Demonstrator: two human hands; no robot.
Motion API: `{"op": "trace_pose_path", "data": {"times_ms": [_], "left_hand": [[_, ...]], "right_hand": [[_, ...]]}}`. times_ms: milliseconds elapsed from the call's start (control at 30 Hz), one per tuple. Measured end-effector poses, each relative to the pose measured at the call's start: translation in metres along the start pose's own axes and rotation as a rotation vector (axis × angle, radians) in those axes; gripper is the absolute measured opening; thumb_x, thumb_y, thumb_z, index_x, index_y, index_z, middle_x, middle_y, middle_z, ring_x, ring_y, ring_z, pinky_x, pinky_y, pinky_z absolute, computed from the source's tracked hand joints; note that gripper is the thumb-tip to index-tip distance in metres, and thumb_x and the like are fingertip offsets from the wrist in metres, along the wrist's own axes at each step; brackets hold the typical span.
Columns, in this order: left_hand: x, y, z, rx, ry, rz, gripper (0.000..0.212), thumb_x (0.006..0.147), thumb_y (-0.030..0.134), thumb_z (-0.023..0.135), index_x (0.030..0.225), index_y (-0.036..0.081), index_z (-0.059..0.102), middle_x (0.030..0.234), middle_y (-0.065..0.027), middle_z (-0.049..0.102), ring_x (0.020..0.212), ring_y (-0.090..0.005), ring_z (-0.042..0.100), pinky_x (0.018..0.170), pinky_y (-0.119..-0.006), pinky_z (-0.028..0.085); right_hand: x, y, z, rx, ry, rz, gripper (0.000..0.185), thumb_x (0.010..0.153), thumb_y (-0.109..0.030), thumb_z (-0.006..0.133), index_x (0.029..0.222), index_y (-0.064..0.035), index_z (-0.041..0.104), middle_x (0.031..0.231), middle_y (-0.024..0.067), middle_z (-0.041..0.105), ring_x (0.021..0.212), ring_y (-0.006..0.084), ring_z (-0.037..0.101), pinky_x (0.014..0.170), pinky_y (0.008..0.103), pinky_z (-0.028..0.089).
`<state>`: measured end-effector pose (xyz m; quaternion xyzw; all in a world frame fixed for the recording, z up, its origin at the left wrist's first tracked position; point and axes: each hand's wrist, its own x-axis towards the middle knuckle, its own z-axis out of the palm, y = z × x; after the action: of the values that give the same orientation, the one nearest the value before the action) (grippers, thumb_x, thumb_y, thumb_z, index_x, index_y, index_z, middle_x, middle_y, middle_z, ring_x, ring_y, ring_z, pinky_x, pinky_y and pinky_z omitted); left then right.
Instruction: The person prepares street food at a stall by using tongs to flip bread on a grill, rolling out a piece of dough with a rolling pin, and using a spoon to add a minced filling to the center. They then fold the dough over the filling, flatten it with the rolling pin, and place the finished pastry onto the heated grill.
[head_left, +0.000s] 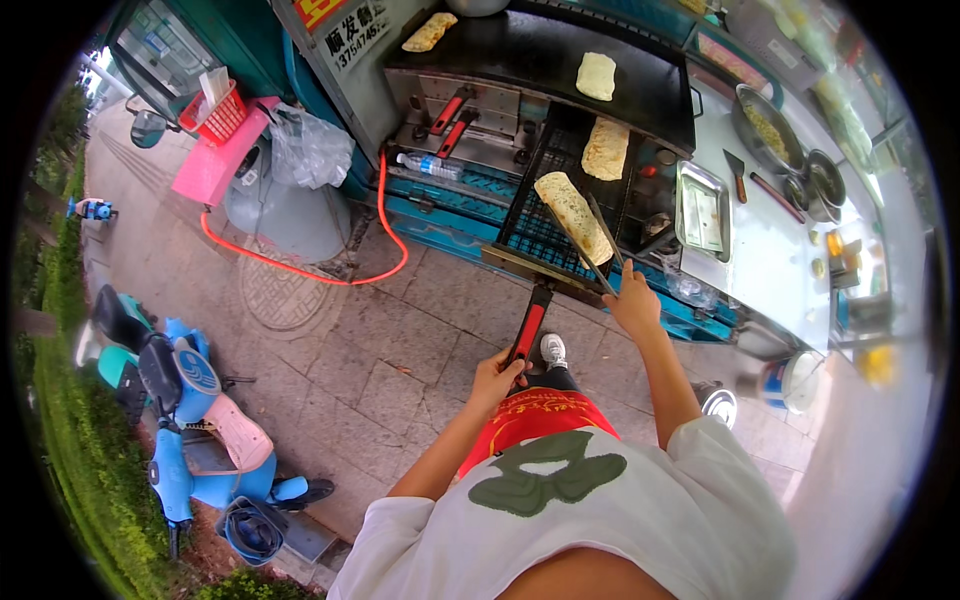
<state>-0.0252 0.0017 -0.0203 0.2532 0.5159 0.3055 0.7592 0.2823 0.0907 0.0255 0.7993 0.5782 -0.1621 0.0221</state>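
Note:
My left hand (501, 379) is closed around the red and black handle (531, 322) of a wire grill rack (536, 217), which is pulled out from under a black griddle (517, 64). My right hand (636, 300) holds metal tongs (606, 279), whose arms lie along both sides of a browned flatbread (574, 214) over the rack. Behind it a second flatbread (606, 150) rests on the rack, near the griddle's edge. On the griddle are a pale flatbread (596, 76) and a browned one (429, 32).
Right of the griddle, a white counter (780, 270) bears a metal tray (703, 211), a scraper (736, 176) and a pan of chopped filling (769, 135). An orange hose (330, 280) crosses the paving at left. A white bucket (791, 381) stands below the counter.

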Motion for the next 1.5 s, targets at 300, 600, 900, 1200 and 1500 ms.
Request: {"op": "trace_pose_path", "data": {"times_ms": [300, 600, 900, 1200, 1500], "left_hand": [[0.003, -0.001, -0.001, -0.031, 0.008, 0.0, 0.041, 0.107, 0.016, 0.069, 0.146, 0.005, 0.067, 0.109, -0.0077, 0.078, 0.074, -0.0109, 0.068, 0.064, -0.024, 0.049], [0.012, -0.006, -0.004, 0.011, 0.004, -0.009, 0.036, 0.107, 0.015, 0.067, 0.141, 0.006, 0.069, 0.107, -0.0061, 0.079, 0.073, -0.0098, 0.068, 0.063, -0.024, 0.047], [0.014, -0.003, -0.007, -0.019, 0.001, -0.008, 0.04, 0.105, 0.01, 0.069, 0.144, 0.003, 0.067, 0.11, -0.0101, 0.078, 0.076, -0.014, 0.068, 0.067, -0.028, 0.055], [0.081, 0.05, 0.013, -0.008, 0.085, -0.011, 0.028, 0.107, 0.015, 0.068, 0.133, 0.007, 0.074, 0.104, -0.0062, 0.08, 0.069, -0.0102, 0.067, 0.06, -0.024, 0.049], [0.246, 0.133, 0.103, -0.112, 0.082, -0.03, 0.029, 0.107, 0.019, 0.068, 0.135, 0.011, 0.073, 0.105, -0.0053, 0.079, 0.071, -0.0106, 0.065, 0.058, -0.024, 0.047]], "right_hand": [[0.003, -0.103, -0.004, 0.242, -0.243, -0.07, 0.118, 0.093, -0.038, 0.07, 0.152, 0.0349, -0.002, 0.074, 0.0164, 0.078, 0.07, 0.0304, 0.079, 0.069, 0.0374, 0.065], [0.001, -0.126, -0.029, 0.376, -0.321, 0.012, 0.12, 0.094, -0.039, 0.07, 0.154, 0.0321, -0.005, 0.077, 0.0181, 0.078, 0.064, 0.0281, 0.077, 0.063, 0.0334, 0.064], [-0.004, -0.019, 0.01, 0.812, -0.227, 0.005, 0.061, 0.092, -0.028, 0.08, 0.135, 0.0066, 0.053, 0.088, 0.0122, 0.065, 0.061, 0.0215, 0.07, 0.052, 0.0371, 0.057], [-0.073, 0.077, -0.058, 1.315, -0.039, 0.104, 0.079, 0.098, -0.011, 0.074, 0.165, 0.0054, 0.036, 0.111, 0.0144, 0.07, 0.061, 0.0173, 0.066, 0.053, 0.0336, 0.054], [0.118, 0.206, -0.03, 0.546, 0.394, 0.226, 0.092, 0.093, -0.035, 0.077, 0.163, 0.0089, 0.036, 0.125, 0.0292, 0.073, 0.117, 0.0428, 0.07, 0.101, 0.0456, 0.055]]}}
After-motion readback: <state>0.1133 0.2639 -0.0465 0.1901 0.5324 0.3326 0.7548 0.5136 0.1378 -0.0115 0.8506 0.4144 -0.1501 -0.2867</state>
